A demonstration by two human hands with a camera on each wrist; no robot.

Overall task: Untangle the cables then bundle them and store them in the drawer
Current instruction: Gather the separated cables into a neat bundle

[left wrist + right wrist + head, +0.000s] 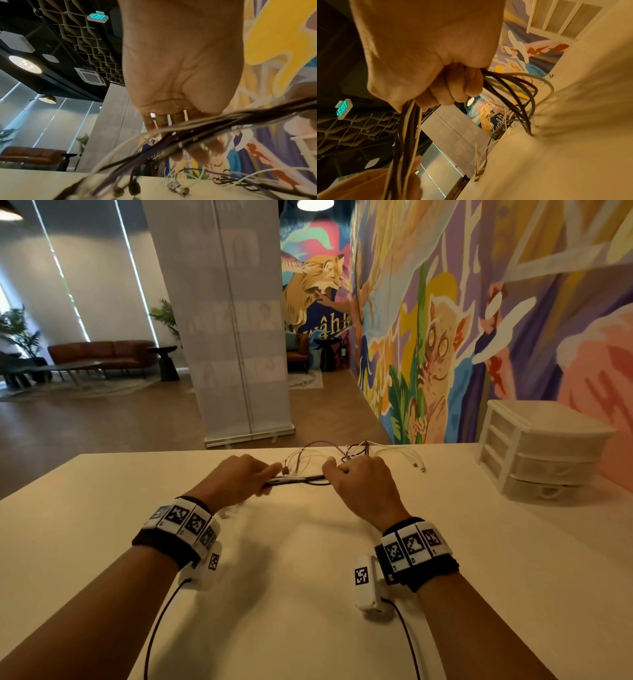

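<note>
Right now, going from left to right, the left hand (236, 477) has its fingers curled around one end of a gathered run of dark and white thin cables (298, 479), held just above the pale cream tabletop (308, 577). In the left wrist view that same hand (180, 81) closes over the strands (214, 121), with loose plug ends hanging blurred below. The right hand (363, 484) grips the other end of the run in a fist; the right wrist view shows its fingers (453, 86) wrapped tight around the strands (407, 128), which loop out past the knuckles. Behind both hands, the rest of the cables, purple, white and black (346, 450), lie in a loose snarl on the table. Far right, near the mural wall, stands the white plastic three-drawer unit (541, 453), all its drawers apparently closed.

I judge this to be the bundling step, with several cables drawn straight between the hands while others trail unsorted. The next move likely calls for freeing the trailing ends from the snarl, then folding or coiling the run.

How many cables are in the grip, and whether any tie is at hand, cannot be made out; motion blur smears the near connectors.
</note>
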